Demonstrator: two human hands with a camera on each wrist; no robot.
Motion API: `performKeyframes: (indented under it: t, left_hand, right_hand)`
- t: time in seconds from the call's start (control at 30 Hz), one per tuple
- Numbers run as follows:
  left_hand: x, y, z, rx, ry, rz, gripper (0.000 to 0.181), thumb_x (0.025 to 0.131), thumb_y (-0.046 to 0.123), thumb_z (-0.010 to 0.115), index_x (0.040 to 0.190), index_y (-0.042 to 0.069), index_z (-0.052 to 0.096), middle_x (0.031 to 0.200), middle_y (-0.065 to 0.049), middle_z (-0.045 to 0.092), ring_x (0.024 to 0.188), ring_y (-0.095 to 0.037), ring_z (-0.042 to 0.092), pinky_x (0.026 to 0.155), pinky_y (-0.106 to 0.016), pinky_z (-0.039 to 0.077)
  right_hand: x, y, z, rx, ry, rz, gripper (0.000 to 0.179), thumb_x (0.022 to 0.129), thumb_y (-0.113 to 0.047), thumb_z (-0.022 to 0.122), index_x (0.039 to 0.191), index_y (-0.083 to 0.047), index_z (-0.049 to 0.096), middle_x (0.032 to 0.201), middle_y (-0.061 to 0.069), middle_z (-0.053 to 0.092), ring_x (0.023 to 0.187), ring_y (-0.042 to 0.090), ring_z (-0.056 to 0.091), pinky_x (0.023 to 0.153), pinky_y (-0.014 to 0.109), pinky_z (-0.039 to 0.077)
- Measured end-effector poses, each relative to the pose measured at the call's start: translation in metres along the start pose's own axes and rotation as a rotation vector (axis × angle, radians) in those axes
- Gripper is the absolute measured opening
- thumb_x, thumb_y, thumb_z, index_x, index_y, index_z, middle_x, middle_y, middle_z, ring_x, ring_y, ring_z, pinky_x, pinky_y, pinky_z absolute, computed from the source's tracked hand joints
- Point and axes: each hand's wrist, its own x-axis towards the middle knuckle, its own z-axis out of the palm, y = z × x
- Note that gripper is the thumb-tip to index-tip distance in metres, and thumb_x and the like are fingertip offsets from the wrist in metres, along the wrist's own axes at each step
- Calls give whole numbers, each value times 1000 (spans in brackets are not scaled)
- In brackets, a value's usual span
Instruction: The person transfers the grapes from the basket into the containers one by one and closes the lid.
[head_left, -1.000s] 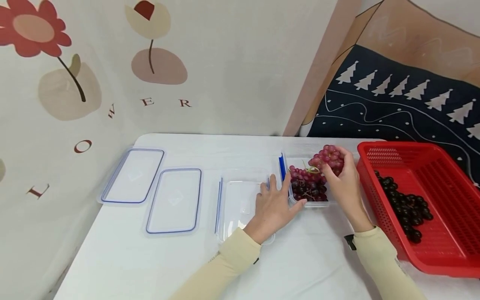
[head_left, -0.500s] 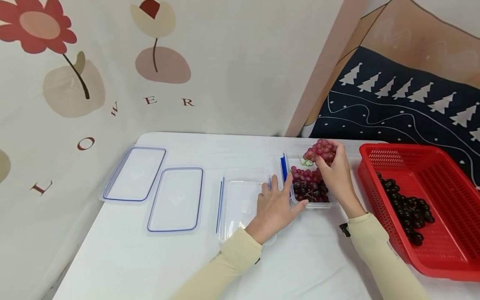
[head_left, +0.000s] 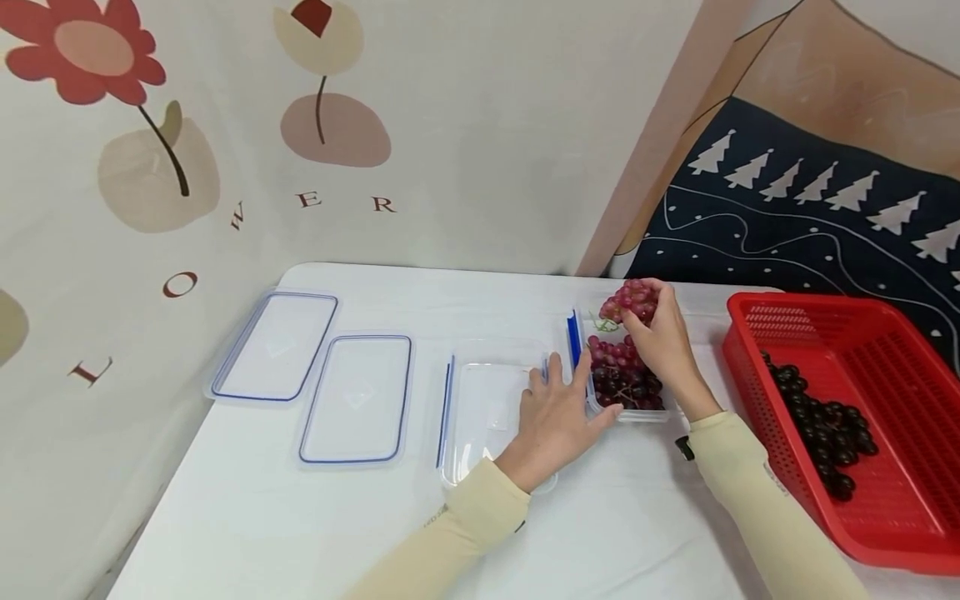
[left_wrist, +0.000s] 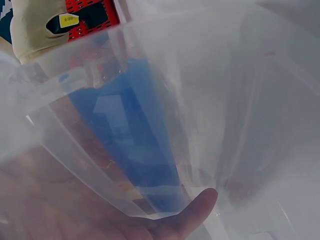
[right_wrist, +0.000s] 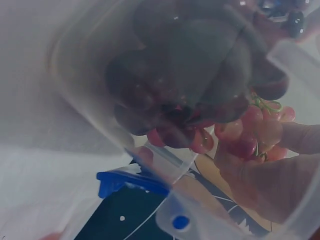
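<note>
My right hand (head_left: 666, 350) pinches a bunch of red grapes (head_left: 627, 302) over the back part of a clear plastic container (head_left: 637, 415). A green stem hangs from the bunch's left side. In the container's front part lie dark purple grapes (head_left: 624, 388), with more red grapes (head_left: 615, 352) behind them. My left hand (head_left: 551, 423) is spread, its fingertips at the container's left wall beside the raised blue-edged latch (head_left: 575, 337). Through clear plastic, the left wrist view shows this latch large and blue. In the right wrist view the held grapes (right_wrist: 260, 130) sit between thumb and fingers.
A second clear container (head_left: 480, 417) stands under and left of my left hand. Two blue-edged lids, a far lid (head_left: 274, 346) and a nearer lid (head_left: 356, 400), lie on the white table (head_left: 247, 500). At right, a red basket (head_left: 907, 508) holds black grapes (head_left: 825, 425).
My right hand has moved left with the bunch of red grapes, from the container's right side to over its back part. The left hand keeps its place; the head view has shifted slightly.
</note>
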Motion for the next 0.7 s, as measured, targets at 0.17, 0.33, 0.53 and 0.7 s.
performKeyframes:
  t: [0.17, 0.33, 0.53, 0.7]
  left_hand:
    - [0, 1, 1, 7, 1, 5, 92, 105, 67, 61, 175, 16, 29, 170, -33, 30, 146, -56, 40, 105, -67, 49]
    - [0, 1, 1, 7, 4, 8, 92, 105, 67, 60, 175, 16, 28, 170, -33, 30, 146, -57, 40, 105, -67, 49]
    - [-2, 1, -1, 0, 14, 15, 92, 105, 66, 60, 174, 15, 30, 169, -34, 31, 145, -56, 41, 103, -67, 50]
    - [-1, 0, 1, 0, 9, 11, 92, 105, 66, 61, 175, 15, 29, 169, -33, 31, 145, -56, 40, 103, -67, 50]
  right_hand:
    - [3, 5, 4, -9, -26, 1, 63, 108, -3, 63, 160, 6, 28, 151, 33, 43, 142, 49, 47, 119, 63, 38]
    - [5, 8, 8, -10, -48, 17, 64, 109, -3, 62, 160, 5, 24, 150, 34, 41, 140, 51, 48, 118, 63, 39]
    - [9, 13, 12, -36, -66, 13, 64, 109, -2, 62, 160, 6, 24, 151, 35, 39, 140, 52, 46, 118, 65, 37]
    - [12, 18, 12, -106, -130, 18, 64, 109, -4, 64, 159, 7, 26, 150, 35, 40, 139, 51, 45, 118, 66, 37]
